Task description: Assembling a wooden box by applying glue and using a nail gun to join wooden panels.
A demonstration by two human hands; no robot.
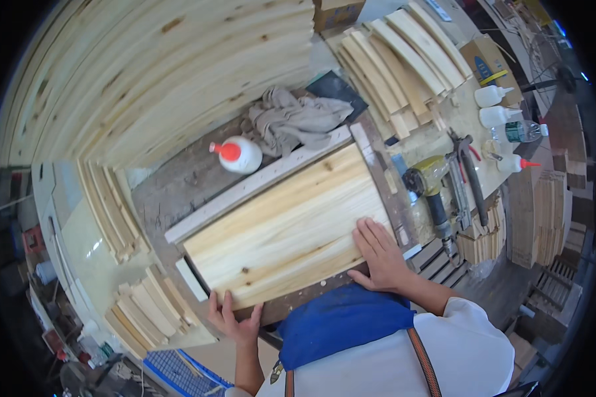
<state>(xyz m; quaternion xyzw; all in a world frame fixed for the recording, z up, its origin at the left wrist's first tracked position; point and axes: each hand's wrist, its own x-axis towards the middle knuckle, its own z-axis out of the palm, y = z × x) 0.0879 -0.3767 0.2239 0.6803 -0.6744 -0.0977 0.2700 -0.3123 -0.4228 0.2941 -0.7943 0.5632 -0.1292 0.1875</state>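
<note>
Both hands were on a pale wood panel (288, 228) that lay flat on the bench (179, 182), its far long edge butted against a white strip (258, 182). Right hand (381, 255) lay palm down on the panel's near right corner, fingers (371, 231) together and flat, gripping nothing. Left hand (235, 317) was at the panel's near left edge, fingers (226, 301) slightly apart and touching the edge, thumb out to the right; whether they curled under the edge I could not tell. A white glue bottle (242, 155) with a red cap lay on its side behind the strip, just beside a crumpled grey rag (295, 119). A yellow nail gun (430, 185) rested to the right of the panel, with pliers (467, 175) next to it. More white bottles (496, 106) stood further right, near a cardboard box (487, 59). Stacked wood slats (404, 63) sat beyond the panel, more slats (146, 311) at the left. Large wood boards (159, 73) filled the upper left. A blue apron (341, 324) showed at the bottom.
</note>
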